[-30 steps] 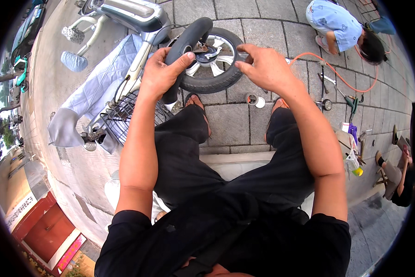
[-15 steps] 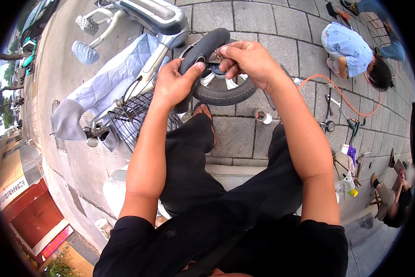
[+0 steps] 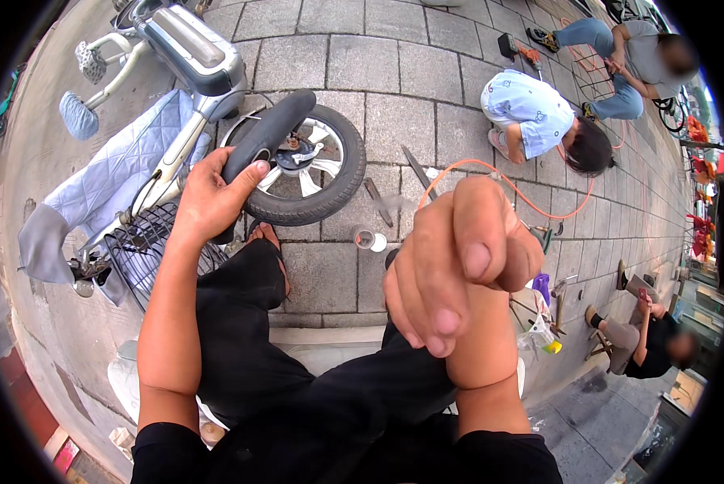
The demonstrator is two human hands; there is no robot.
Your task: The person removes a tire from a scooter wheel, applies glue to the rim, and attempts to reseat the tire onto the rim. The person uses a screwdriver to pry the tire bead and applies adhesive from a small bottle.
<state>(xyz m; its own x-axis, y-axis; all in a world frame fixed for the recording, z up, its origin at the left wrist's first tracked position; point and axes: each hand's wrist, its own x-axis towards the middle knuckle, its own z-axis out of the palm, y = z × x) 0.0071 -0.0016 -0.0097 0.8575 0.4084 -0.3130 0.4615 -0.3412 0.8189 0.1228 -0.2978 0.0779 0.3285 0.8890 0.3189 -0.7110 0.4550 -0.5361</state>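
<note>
A black inner tube (image 3: 280, 121) is gripped in my left hand (image 3: 210, 198), its thumb lying beside a small round spot on the rubber. Behind the tube, a tyred wheel (image 3: 347, 165) with white spokes lies on the paving. My right hand (image 3: 463, 266) is raised close to the camera, away from the tube. Its fingers are curled together, and whatever they may hold is hidden. Between my feet and the wheel stands a small open tin (image 3: 364, 237), with a white round piece (image 3: 378, 242) against it.
An electric scooter (image 3: 172, 145) with a wire basket (image 3: 160, 250) lies at the left. Flat metal bars (image 3: 378, 202) rest near the wheel. An orange hose (image 3: 551, 213) crosses the paving by a crouching person in light blue (image 3: 531, 113). Two other people sit farther right.
My right hand has left the tube and come up toward the camera. My left hand keeps its hold. The whole view has swung rightward, so the scooter and wheel appear farther left.
</note>
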